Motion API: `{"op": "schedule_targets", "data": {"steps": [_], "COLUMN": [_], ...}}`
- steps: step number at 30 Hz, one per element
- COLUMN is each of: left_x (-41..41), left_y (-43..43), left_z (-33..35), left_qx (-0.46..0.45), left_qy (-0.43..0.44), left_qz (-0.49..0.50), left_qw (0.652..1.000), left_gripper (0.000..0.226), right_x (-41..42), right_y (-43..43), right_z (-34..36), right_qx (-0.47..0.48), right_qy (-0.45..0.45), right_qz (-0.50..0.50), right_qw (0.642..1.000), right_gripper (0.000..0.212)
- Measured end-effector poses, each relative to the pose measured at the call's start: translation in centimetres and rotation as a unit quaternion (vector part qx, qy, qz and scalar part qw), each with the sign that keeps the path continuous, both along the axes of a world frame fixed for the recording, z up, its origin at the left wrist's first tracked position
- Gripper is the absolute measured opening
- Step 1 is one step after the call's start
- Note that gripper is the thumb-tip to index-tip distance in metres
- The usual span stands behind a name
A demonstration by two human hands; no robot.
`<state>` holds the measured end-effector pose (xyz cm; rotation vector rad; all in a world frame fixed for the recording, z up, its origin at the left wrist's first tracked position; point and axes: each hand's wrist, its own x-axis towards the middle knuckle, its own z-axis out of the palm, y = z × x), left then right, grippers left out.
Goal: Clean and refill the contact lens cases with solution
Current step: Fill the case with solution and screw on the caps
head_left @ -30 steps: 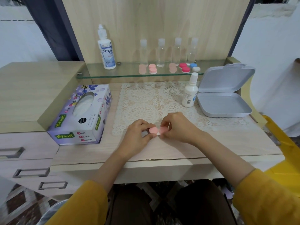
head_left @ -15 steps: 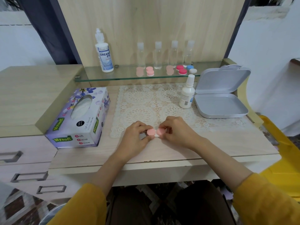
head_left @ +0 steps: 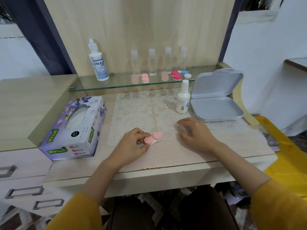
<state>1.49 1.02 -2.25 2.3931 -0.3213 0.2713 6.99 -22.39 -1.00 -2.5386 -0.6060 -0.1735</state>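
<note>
Steadying the case (head_left: 153, 138) at the mat's (head_left: 141, 110) front edge, we're pinching its left lid (head_left: 148, 139) with our left hand (head_left: 132, 146); our right hand (head_left: 194, 135) is hovering slack-fingered, empty. Likely unscrewing next, so we're aiming for a flat base, one lid at a time.

My single view: head-worn wide-angle camera, looking forward and down at close range over the desk (head_left: 166, 157); left hand (head_left: 132, 146) and right hand (head_left: 196, 136) nearest, glass shelf (head_left: 119, 83) farthest.
</note>
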Motion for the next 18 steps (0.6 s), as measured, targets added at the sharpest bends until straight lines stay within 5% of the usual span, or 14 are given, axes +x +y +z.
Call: {"op": "schedule_targets", "data": {"steps": [5, 18], "left_x": [1.3, 11.9], "left_y": [-0.1, -1.9], "left_z": [1.7, 10.8], "left_qx": [-0.011, 0.042], "left_qy": [0.025, -0.067], "left_qz": [0.045, 0.174], "left_qw": [0.999, 0.982], "left_gripper": [0.019, 0.025], "right_x": [-0.1, 0.4], "right_y": [-1.2, -1.5], "right_z": [-0.3, -1.3], "right_qx": [-0.033, -0.013], "right_qy": [0.007, -0.007], "right_qz": [0.008, 0.023], "right_qw": [0.999, 1.0], "right_gripper": [0.059, 0.058]}}
